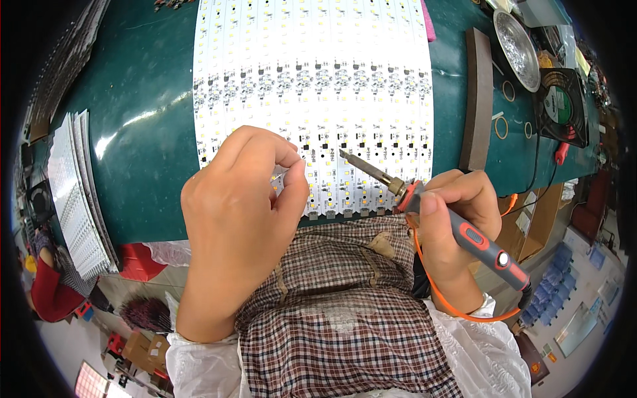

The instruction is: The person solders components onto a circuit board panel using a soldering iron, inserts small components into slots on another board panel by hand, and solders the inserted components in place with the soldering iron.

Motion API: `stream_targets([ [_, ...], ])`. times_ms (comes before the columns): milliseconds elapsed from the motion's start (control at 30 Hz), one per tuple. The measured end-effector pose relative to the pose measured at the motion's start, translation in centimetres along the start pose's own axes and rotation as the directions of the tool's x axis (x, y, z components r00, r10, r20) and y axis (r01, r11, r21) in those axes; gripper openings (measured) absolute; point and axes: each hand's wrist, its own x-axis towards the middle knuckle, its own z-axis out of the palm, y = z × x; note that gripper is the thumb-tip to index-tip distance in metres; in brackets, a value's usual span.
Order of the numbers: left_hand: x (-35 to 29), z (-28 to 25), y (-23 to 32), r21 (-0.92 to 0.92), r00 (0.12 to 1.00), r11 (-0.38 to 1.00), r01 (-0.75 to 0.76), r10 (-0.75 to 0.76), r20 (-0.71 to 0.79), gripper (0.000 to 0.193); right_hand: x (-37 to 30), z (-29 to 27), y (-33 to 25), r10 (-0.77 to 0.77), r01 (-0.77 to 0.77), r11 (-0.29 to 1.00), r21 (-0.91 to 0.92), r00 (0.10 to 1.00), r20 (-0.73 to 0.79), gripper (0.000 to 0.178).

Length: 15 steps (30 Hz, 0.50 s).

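Note:
A white panel of LED circuit board strips (312, 43), dotted with small yellow LEDs and black parts, lies in front of me. My right hand (454, 205) is closed round the grey and red handle of a soldering iron (474, 237). The iron's metal tip points up and left, over the lower rows of the panel; whether it touches is unclear. Just left of the tip, my left hand (242, 182) hangs over the panel, thumb and forefinger pinched together. Whatever sits in that pinch is too small to make out.
An orange cord (458, 315) loops below my right hand. On the green table (146, 60), to the right, are a dark bar (476, 99), a metal dish (516, 50), rubber bands and a black fan (563, 106). Stacked white boards (83, 192) stand at the left edge.

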Motion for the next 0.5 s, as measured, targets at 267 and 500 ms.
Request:
stream_targets([
  [267, -0.1, 1.0, -1.0, -0.052, 0.995, 0.997, -0.061, 0.057, -0.078, 0.015, 0.4, 0.9, 0.0, -0.058, 0.06, 0.998, -0.021, 0.994, 0.095, 0.021],
  [500, -0.1, 1.2, -1.2, -0.043, 0.995, 0.996, -0.077, 0.074, -0.062, 0.012, 0.2, 1.3, 0.2, -0.039, 0.042, 0.999, -0.031, 0.995, 0.093, 0.022],
])
